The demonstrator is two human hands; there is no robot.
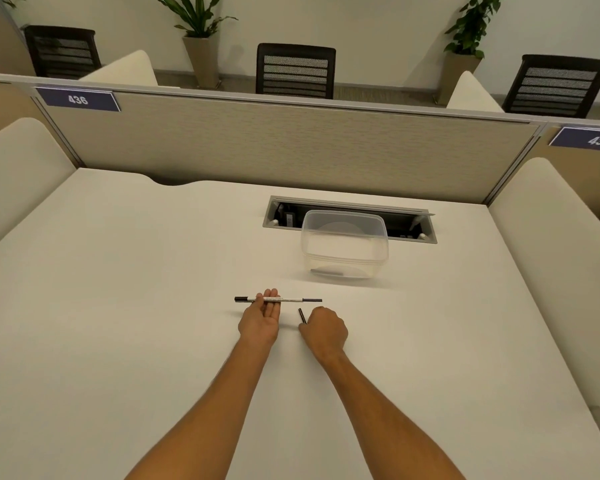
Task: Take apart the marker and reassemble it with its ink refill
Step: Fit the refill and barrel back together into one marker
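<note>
Both hands sit at the centre of the frame above a smooth, matte off-white surface point(118, 306). Palm up with fingers straight, the left hand point(261, 318) carries the marker point(278, 300) across its fingertips; the slim white barrel lies level, black cap to the left, a thin dark rod jutting from its right end. Curled into a fist, the right hand point(324, 329) pinches a short dark stick-like piece point(302, 315), which points up and to the left, apart from the marker. Above and to the right, a clear, round-cornered plastic container point(343, 247) stands in front of a grey-framed cable slot point(430, 233). Bare surface spreads wide toward the left, right and lower edges.
</note>
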